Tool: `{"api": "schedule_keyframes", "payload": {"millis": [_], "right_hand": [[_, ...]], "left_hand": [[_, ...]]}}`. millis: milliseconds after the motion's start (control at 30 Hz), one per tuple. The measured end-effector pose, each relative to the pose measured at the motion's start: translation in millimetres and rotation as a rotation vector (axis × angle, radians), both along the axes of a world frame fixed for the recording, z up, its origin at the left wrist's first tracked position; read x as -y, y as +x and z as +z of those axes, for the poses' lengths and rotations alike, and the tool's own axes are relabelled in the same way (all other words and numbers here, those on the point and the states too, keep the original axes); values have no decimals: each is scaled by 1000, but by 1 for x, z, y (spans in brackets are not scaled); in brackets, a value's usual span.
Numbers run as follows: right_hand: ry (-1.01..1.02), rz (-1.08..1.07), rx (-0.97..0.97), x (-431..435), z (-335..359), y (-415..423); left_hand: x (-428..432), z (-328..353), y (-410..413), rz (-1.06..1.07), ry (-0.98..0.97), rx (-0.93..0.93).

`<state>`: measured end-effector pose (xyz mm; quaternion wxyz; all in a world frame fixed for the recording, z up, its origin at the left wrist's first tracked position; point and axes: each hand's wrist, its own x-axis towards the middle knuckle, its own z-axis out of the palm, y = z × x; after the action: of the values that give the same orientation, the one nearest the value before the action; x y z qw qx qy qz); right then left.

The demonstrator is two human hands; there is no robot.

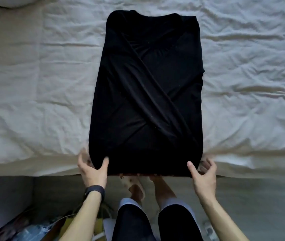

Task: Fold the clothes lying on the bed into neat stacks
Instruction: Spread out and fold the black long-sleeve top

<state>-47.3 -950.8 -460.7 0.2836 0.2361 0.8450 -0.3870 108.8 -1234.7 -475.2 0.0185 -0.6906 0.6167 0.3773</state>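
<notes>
A black long-sleeved shirt [148, 94] lies flat on the bed, collar away from me, both sides folded in and the sleeves crossed over its front. Its hem hangs a little over the bed's near edge. My left hand [93, 171] grips the hem's left corner, thumb on top and fingers under the cloth. My right hand [202, 174] grips the hem's right corner the same way.
The bed is covered by a wrinkled white sheet [33, 84]. A pillow's edge [9, 1] shows at the top left. Below the bed's edge are the floor, my legs and feet [138, 188], and bags and clutter [39, 228] at the bottom left.
</notes>
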Motion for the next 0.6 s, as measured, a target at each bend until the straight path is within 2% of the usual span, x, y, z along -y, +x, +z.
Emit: {"api": "schedule_keyframes", "payload": {"millis": [67, 167, 233, 300, 433, 600], "right_hand": [[-45, -12, 98, -11, -11, 0], [-92, 94, 193, -17, -24, -2], [-172, 64, 200, -18, -29, 2], [-211, 5, 166, -24, -34, 11], [-236, -102, 130, -37, -23, 32], [-255, -158, -16, -47, 28, 48]], "left_hand": [[11, -2, 13, 16, 128, 24], [34, -15, 27, -185, 176, 147], [44, -20, 33, -352, 279, 204], [46, -18, 33, -423, 382, 174], [38, -14, 37, -369, 470, 32], [24, 26, 59, -258, 443, -93]]}}
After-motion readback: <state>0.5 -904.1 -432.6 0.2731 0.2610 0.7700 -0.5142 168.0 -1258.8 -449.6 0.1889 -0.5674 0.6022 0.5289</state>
